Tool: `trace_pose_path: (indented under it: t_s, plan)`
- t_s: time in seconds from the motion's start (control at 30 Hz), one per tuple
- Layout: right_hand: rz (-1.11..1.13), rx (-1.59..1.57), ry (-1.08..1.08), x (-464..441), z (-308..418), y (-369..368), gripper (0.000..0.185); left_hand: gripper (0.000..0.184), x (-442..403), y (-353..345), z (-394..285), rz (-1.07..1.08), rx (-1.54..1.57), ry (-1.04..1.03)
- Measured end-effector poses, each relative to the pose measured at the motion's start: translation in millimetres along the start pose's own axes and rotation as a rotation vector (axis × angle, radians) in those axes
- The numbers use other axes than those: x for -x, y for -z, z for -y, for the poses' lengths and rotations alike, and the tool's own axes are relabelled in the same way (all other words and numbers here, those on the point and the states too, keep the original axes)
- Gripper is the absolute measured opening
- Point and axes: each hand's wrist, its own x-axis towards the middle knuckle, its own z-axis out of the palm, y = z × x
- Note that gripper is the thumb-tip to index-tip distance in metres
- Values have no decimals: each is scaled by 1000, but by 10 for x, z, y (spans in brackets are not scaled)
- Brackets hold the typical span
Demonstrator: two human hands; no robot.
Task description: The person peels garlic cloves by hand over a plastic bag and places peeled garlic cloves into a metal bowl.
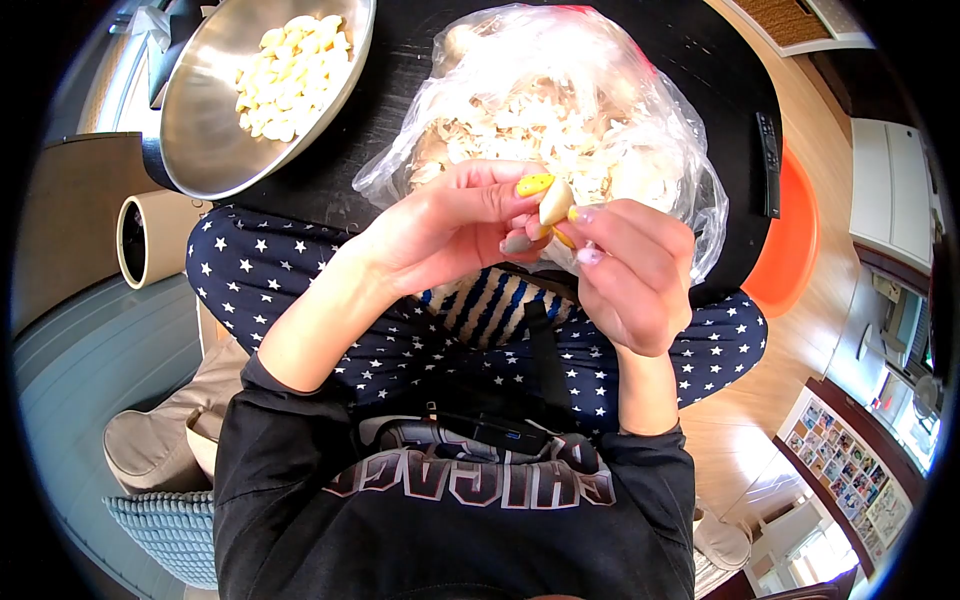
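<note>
A pale garlic clove (554,203) is held up between my two hands, just past my lap and in front of the plastic bag. My left hand (450,218) pinches it between thumb and fingers. From the other side, the fingertips of my right hand (640,265) close on the clove's lower edge. Beyond them, the clear plastic bag (600,60) lies spread on the table, with loose, papery garlic skins (520,125) on it. At the far left stands a steel bowl (195,125) with many peeled garlic cloves (290,85) inside.
The black table (405,60) has a rounded right edge, with a black remote control (768,165) near it. An orange seat (790,245) shows beyond that edge. A cream cylindrical container (170,238) is at the left, below the bowl. My crossed legs (270,260) are under my forearms.
</note>
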Motion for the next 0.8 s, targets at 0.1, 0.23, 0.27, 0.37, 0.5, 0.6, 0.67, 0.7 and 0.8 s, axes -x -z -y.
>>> trace_pose_path:
  t_s: [0.1,0.23,0.27,0.37,0.5,0.6,0.67,0.7,0.8]
  plan:
    - [-38,41,29,-26,-7,-32,27,22,8,-1,0,3,26,-2]
    - [-23,-13,42,-12,-9,-9,27,23,5,14,12,42,59,-2]
    - [-18,-18,38,-12,-1,1,27,23,4,-15,7,42,59,-2]
    - [-5,-22,30,-12,17,21,26,25,1,-94,-4,-123,-66,34]
    - [-4,-43,-2,-6,33,19,27,25,5,-76,6,-105,-64,29]
    - [-24,-38,-5,9,30,10,28,23,3,-27,20,-19,-10,6]
    - [-7,-59,-26,3,24,18,30,23,0,14,34,63,43,-14]
    - [-2,-67,-33,-1,19,21,31,23,0,26,39,42,12,-14]
    - [-33,-53,-63,-50,10,13,35,22,-5,42,27,24,-11,-17]
